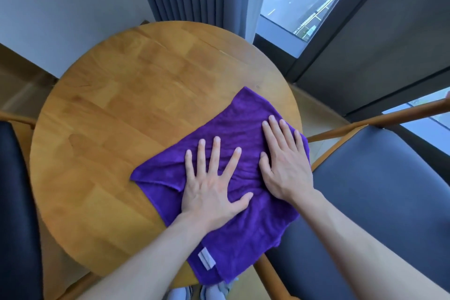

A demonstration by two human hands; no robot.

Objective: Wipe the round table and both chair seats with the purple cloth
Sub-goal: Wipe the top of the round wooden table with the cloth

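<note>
1. Pressing flat on the purple cloth (246, 238) is done with both hands; no part of it is gripped or pinched.
2. The left hand (210, 192) is laid palm down with fingers straight and fanned wide, thumb out to the side, probably so that pressure is spread over more fabric.
3. The right hand (283, 165) is also laid flat, fingers straight and closer together, near the cloth's right edge.
4. The cloth is spread, mostly unfolded, on the near-right part of the round table (117, 114); one corner on its left is folded over, and a white label is seen near the front edge.
5. The cloth's near edge and right side are seen hanging past the table rim, likely because the rim zone is being covered.
6. The step is judged as table wiping; much bare wood is seen to the left and far side, so how much has been covered cannot be told.
7. The right chair seat (379, 202), grey and padded, is set just beside the table within easy reach; the left chair seat (14, 202), dark, is partly cut off by the frame edge.
8. Neither seat is touched by the cloth apart from the overhang near the right one; contact there cannot be told.
</note>
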